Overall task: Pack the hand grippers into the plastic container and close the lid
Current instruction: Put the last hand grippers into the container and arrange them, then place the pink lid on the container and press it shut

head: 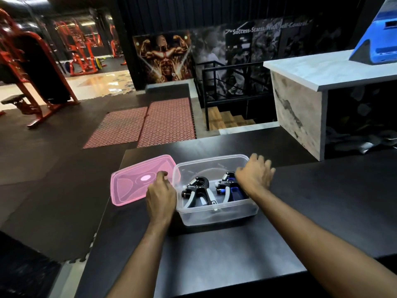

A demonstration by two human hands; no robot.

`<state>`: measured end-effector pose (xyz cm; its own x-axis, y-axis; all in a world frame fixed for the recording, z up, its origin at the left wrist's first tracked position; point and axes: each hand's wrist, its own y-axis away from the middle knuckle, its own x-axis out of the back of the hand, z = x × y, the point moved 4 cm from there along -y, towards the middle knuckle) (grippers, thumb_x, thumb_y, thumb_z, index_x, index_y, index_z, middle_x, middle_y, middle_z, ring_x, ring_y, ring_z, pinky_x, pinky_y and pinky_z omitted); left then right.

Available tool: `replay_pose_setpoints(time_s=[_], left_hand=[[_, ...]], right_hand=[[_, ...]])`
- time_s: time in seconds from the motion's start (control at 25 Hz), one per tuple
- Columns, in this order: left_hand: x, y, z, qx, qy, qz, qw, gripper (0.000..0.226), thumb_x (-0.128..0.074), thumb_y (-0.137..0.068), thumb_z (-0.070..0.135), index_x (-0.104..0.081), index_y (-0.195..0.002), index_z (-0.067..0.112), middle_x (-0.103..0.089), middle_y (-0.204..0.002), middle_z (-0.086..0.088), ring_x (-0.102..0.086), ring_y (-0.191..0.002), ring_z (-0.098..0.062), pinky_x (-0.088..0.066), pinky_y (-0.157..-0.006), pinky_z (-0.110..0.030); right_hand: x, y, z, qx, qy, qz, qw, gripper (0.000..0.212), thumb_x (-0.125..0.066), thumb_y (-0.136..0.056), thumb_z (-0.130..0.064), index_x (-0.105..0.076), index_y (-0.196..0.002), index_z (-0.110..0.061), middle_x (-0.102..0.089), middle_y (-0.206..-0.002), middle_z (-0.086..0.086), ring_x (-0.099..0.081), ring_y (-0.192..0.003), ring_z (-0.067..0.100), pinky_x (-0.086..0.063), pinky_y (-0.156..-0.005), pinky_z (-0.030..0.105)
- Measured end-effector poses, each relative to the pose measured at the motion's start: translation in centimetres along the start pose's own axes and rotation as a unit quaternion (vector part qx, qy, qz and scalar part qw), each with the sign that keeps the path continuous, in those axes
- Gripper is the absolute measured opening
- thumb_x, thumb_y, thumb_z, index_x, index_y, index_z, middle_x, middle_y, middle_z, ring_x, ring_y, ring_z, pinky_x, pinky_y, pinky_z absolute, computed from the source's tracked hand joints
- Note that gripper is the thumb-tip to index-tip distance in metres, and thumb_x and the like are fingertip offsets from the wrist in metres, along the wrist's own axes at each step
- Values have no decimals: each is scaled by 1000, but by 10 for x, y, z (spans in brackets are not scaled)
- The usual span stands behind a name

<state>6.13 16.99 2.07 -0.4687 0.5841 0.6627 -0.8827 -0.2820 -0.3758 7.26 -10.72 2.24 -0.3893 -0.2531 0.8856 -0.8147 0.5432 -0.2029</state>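
Note:
A clear plastic container (217, 214) stands on the black table (214, 254). Inside it lie two hand grippers side by side: a black and grey one (198, 191) on the left and a black and blue one (227, 187) on the right. The pink lid (131, 183) lies flat on the table, touching the container's left side. My left hand (161, 197) rests on the lid's right edge by the container wall, fingers curled. My right hand (254, 175) hovers over the container's right rim, fingers spread and blurred, partly hiding the blue gripper.
The table's left edge runs close to the lid, with dark floor mats (53, 168) below. A marble-topped counter (311, 76) rises behind on the right with a blue object (380, 39) on it. Red gym machines (28, 72) stand far left.

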Motion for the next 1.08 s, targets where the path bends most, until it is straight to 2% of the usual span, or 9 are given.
replay_pose_setpoints(time_s=[0.16,0.28,0.36,0.44,0.56,0.68,0.84,0.96,1.08], left_hand=[[27,-28,-43,29,-22,17,999,22,-47,-91,11,-66,-103,15,-70,-90,-24,-65,-87,-45,-51,-72,-46],[50,-50,-79,41,-34,5,999,20,-50,-89,12,-67,-100,15,-71,-92,-21,-65,-88,-43,-51,-73,-44],[65,-66,-113,48,-44,-17,998,19,-52,-87,13,-68,-97,15,-71,-93,-21,-65,-87,-43,-51,-71,-42],[75,-79,-149,51,-48,-56,996,20,-55,-83,12,-69,-97,15,-71,-95,-19,-66,-90,-41,-52,-73,-40],[71,-85,-189,19,-92,-178,980,32,-61,-79,18,-71,-109,20,-70,-110,-9,-62,-106,-33,-53,-86,-38],[62,-86,-207,-36,-104,-235,966,22,-70,-75,21,-73,-96,20,-70,-107,1,-57,-110,-26,-50,-88,-35],[61,-101,-213,-89,-105,-175,975,7,-71,-74,17,-69,-79,20,-71,-92,2,-55,-105,-23,-43,-94,-38],[73,-121,-197,-103,-19,-103,989,11,-60,-82,6,-66,-86,14,-68,-86,-9,-60,-88,-31,-48,-82,-42],[95,-150,-166,-123,17,-21,992,12,-52,-92,7,-62,-98,10,-68,-90,-12,-59,-87,-33,-46,-75,-40]], right_hand=[[-7,13,-66,125,-51,64,989,29,-59,-82,-25,-64,-108,-14,-64,-114,7,-47,-111,29,-36,-91,45],[-22,30,-123,164,-129,31,978,11,-61,-81,-20,-69,-88,-18,-67,-93,5,-53,-98,28,-40,-85,40],[-39,45,-167,195,-157,-6,968,11,-61,-79,-16,-72,-79,-16,-70,-84,7,-60,-90,32,-49,-79,37],[-61,57,-209,236,-136,-59,960,16,-59,-77,-18,-73,-82,-15,-75,-85,5,-66,-88,33,-54,-77,38],[-94,72,-246,246,-84,-104,960,17,-58,-77,-22,-73,-85,-19,-76,-88,4,-69,-88,32,-55,-78,33],[-119,80,-255,228,-20,-138,964,19,-56,-78,-23,-72,-87,-23,-76,-92,2,-68,-92,33,-52,-79,32],[-125,76,-250,177,-45,-164,969,19,-58,-78,-20,-72,-91,-22,-76,-98,3,-68,-97,32,-53,-86,34],[-116,66,-244,150,-131,-138,970,34,-63,-79,-11,-69,-112,-12,-72,-115,9,-65,-107,30,-50,-94,34],[-103,56,-247,142,-149,-97,974,48,-64,-79,-11,-58,-127,-6,-62,-129,14,-56,-119,33,-45,-102,38]])
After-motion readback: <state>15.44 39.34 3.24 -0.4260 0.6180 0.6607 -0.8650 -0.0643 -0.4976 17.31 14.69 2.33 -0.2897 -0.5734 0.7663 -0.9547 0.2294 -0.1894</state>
